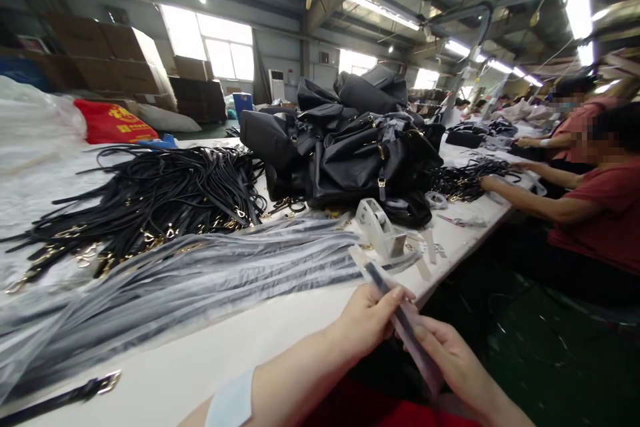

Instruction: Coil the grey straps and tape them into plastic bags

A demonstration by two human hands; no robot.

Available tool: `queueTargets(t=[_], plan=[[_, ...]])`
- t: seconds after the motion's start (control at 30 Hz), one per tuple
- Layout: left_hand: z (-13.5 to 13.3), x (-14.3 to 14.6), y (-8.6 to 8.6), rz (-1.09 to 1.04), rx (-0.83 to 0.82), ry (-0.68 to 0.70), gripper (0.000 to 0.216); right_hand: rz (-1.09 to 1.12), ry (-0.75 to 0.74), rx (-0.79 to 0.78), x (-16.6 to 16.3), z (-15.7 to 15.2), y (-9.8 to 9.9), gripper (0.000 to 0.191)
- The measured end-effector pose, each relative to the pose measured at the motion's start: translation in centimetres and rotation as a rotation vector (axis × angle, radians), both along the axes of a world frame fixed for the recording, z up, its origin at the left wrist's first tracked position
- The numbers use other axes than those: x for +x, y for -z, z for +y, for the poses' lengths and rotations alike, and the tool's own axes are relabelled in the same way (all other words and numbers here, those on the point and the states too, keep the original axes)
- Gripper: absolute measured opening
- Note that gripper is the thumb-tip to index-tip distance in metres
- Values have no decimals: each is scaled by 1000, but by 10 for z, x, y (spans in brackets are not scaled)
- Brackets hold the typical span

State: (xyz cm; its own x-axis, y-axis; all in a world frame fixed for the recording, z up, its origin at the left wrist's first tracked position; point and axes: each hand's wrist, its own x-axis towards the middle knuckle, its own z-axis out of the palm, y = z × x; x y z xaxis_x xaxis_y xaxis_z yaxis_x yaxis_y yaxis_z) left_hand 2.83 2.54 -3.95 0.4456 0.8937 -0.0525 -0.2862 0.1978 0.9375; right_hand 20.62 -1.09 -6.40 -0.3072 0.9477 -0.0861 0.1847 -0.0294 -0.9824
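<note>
Left hand [367, 317] and right hand [450, 350] grip a plastic-sleeved strap [376, 276]. Just beyond the grip stands a dispenser [373, 221]; farther back, bags [345, 163] pile high.

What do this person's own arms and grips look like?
The left arm and right arm show no sleeves. A pale blue, straight-edged patch covers part of the left one. The left grip and right grip wear no gloves.

So that narrow dark strip [378, 279] of yours sits inside a cloudy plastic sleeve [424, 368], held in your left hand [371, 315] and right hand [445, 348], slanting down from just in front of the white tape dispenser [376, 228].
</note>
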Motion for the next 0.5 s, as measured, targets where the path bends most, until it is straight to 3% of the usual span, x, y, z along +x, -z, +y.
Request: queueTargets(t=[0.1, 0.2, 0.37, 0.5], plan=[[3, -8, -8, 30, 52, -101, 59, 19, 32, -1, -1, -2, 9, 52], [6, -12, -10, 72, 157, -110, 58, 83, 22, -73, -3, -5, 11, 53], [-5, -4, -5, 54, 272, 33, 59, 262, 48, -150, -21, -13, 0, 53], [-18, 3, 0, 162, 355, 178, 54, 383, 107, -205, -33, -16, -2, 63]])
